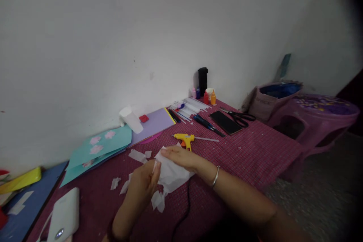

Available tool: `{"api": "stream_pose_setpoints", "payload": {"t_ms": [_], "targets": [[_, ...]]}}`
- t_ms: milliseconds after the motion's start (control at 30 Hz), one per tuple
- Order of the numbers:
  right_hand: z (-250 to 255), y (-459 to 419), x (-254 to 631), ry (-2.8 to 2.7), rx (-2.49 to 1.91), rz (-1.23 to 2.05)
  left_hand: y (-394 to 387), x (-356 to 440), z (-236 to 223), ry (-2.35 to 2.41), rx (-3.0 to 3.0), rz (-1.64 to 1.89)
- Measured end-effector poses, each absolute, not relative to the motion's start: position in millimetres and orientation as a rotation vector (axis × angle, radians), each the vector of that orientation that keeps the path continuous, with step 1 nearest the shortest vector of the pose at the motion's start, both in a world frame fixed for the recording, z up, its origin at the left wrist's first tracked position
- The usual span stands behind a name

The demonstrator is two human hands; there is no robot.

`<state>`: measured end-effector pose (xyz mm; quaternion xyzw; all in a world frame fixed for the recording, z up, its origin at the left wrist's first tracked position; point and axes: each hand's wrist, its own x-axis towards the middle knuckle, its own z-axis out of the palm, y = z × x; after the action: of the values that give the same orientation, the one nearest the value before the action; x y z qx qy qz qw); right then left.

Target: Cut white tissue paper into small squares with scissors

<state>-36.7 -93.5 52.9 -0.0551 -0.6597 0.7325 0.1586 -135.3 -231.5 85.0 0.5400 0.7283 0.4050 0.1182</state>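
Observation:
Between my two hands, over the front of the table, is a sheet of thin white paper [172, 177]. My left hand [144, 179] pinches its left edge between thumb and fingers. From the other side my right hand [180, 157], with a bangle at the wrist, grips the upper part, thumb on top. Torn white paper scraps [138, 155] lie around my left hand, and another scrap [159, 200] is just below the sheet. A yellow glue gun [185, 138] with a clear glue stick rests right behind my right hand.
Behind are a teal card [99, 143] with pink flowers, purple paper [153, 124] and a white roll [131, 120]. A utility knife [208, 125], phone [226, 122] and scissors [239, 116] lie right. A white power bank [64, 215] sits front left; a pink stool [314, 121] stands beyond the table.

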Motion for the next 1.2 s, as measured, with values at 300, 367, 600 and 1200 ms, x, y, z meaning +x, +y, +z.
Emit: {"api": "stream_pose_setpoints", "payload": {"t_ms": [300, 367, 600, 1200], "targets": [[37, -88, -40, -1.947, -0.186, 2.061, -237, -162, 77, 1.884, 1.095, 0.861], [36, -89, -41, -1.983, -0.201, 1.988, -240, -165, 72, 1.863, 1.052, 0.744], [32, -91, -43, -2.085, -0.304, 1.666, -241, -156, 69, 1.902, 1.052, 0.690], [31, -85, -40, -2.067, -0.264, 1.672, -249, -164, 74, 1.831, 0.750, 0.994]]}}
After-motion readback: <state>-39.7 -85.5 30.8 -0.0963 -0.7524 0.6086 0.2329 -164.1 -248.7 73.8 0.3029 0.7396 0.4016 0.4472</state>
